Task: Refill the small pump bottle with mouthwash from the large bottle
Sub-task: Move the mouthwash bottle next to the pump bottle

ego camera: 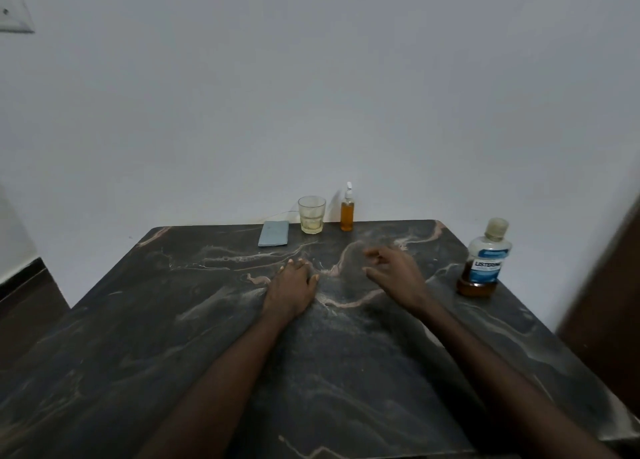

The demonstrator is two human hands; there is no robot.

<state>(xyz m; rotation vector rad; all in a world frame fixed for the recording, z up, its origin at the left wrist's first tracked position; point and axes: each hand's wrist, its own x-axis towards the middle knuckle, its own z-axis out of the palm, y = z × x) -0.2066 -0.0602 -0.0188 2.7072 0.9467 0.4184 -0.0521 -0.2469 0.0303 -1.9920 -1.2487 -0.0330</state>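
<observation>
The small pump bottle (347,212) stands upright at the far edge of the table, filled with amber liquid, its white pump head on. The large mouthwash bottle (485,259) stands capped at the right edge, blue label facing me, amber liquid low in it. My left hand (292,285) lies flat on the table's middle, palm down, holding nothing. My right hand (393,271) hovers just above the table between the two bottles, fingers loosely spread and empty.
A clear glass (311,215) with a little pale liquid stands left of the pump bottle. A light blue flat object (274,233) lies beside it. The dark marble table (173,337) meets a white wall. A brown door (609,285) is at right.
</observation>
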